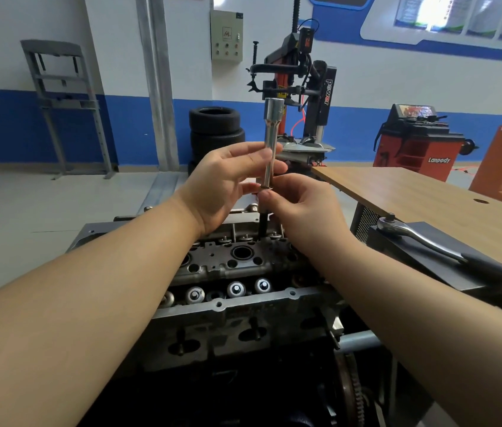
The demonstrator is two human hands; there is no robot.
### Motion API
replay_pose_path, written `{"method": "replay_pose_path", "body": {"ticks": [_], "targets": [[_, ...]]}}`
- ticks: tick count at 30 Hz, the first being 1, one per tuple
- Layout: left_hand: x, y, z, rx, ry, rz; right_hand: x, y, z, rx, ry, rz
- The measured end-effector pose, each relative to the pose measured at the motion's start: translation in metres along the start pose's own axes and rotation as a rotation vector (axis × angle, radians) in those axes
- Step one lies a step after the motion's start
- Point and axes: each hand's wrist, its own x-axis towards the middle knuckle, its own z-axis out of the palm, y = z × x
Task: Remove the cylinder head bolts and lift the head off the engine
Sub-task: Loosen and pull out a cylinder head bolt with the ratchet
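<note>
The grey cylinder head (pixel 231 266) sits on the engine in front of me, with valve springs and bolt holes showing. Above its far side my left hand (pixel 225 177) grips a long chrome deep socket (pixel 269 143), held upright. Just below the socket's lower end my right hand (pixel 299 208) pinches a dark head bolt (pixel 263 224) whose shank hangs down toward the head. The bolt's top is hidden by my fingers and the socket.
A ratchet wrench (pixel 422 238) lies on a dark block at the right, beside a wooden table (pixel 413 189). Behind stand stacked tyres (pixel 216 131), a tyre changer (pixel 299 87) and a red wheel balancer (pixel 416 140). A flywheel (pixel 351 392) shows at lower right.
</note>
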Motion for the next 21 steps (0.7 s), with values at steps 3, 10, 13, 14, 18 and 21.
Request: {"method": "replay_pose_path", "body": {"ticks": [3, 10, 13, 14, 18, 21], "targets": [[-0.0005, -0.0007, -0.0005, 0.019, 0.003, 0.007, 0.0000, -0.0021, 0.0007, 0.032, -0.054, -0.012], [-0.0001, 0.0003, 0.0006, 0.035, 0.020, 0.052, 0.0013, -0.0018, 0.0042, -0.030, 0.039, 0.065], [0.0005, -0.0015, -0.0005, -0.020, -0.021, -0.010, -0.0005, -0.0014, 0.0006, 0.008, -0.056, 0.013], [-0.0002, -0.0013, -0.0002, -0.028, -0.029, -0.028, -0.0009, -0.0010, 0.0000, 0.021, -0.078, 0.010], [-0.0006, -0.0009, -0.0006, 0.015, 0.004, 0.002, -0.0003, -0.0038, 0.0016, 0.114, -0.092, 0.025], [-0.0008, 0.0009, -0.0008, 0.004, 0.005, 0.015, 0.0003, -0.0037, 0.0052, 0.004, -0.040, 0.075]]}}
